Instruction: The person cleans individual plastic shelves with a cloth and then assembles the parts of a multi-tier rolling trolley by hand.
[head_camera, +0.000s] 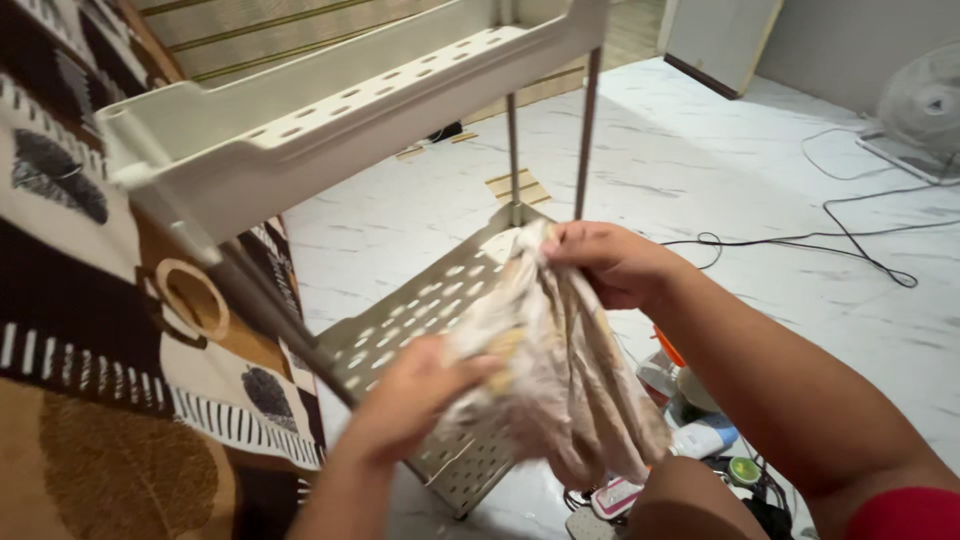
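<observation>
both hands work a crumpled, thin, pale brown-and-cream patterned cloth (560, 380) over the lower tier of a light grey plastic shelf rack (330, 120). the left hand (415, 395) presses into the cloth from the near side, fingers curled and closed into the soft folds. the right hand (610, 262) grips the cloth's upper edge, fingers pinched together on a bunched ridge of fabric. the cloth hangs limp between them in long, slack creases, its lower end drooping past the shelf's near edge.

the lower shelf tier (400, 320) is a flat, tilted panel perforated with rows of oval slots, smooth and matte. the upper tier has the same slotted base with a raised rim. slim, dark metal rods (586, 130) join the two levels, round and straight.

on the left lies a woven rug (90, 330) in brown, cream and black, with leaf shapes, rings and striped bands. the floor (720, 170) is glossy white marble-look tile with faint grey veining. a thin black cable (850, 240) snakes across it toward a white fan (925, 100) with a wire grille. a cluster of small plastic containers (700, 430) sits low on the right, beside the right forearm, partly hidden.
</observation>
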